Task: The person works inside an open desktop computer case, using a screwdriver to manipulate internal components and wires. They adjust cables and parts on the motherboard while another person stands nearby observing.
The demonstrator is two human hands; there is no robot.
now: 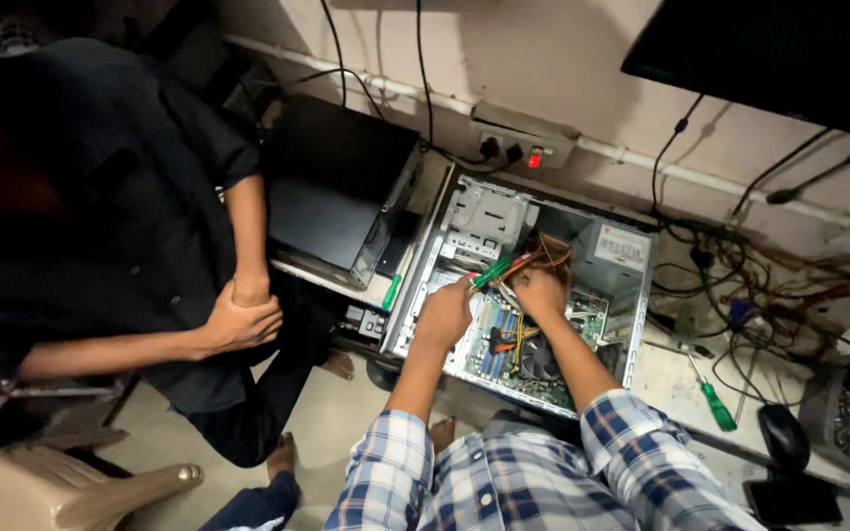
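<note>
Head view: green-handled screwdriver (491, 271) above open computer case (456, 211), motherboard (504, 334) exposed.

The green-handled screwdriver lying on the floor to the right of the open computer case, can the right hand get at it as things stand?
Probably yes. The screwdriver lies in the open on the floor, nothing over it, just beside that forearm. But the right hand is down inside the computer case among cables, so it must lift out first.

1. I see a pale, dusty surface (671, 388) along the wall, carrying everything.
2. Open computer case (632, 295) lies on its side on it.
3. Closed black computer case (332, 192) lies left of it, just beside.
4. Green-handled screwdriver (712, 398), black mouse (785, 438), tangled cables (740, 285) lie to the right.
</note>
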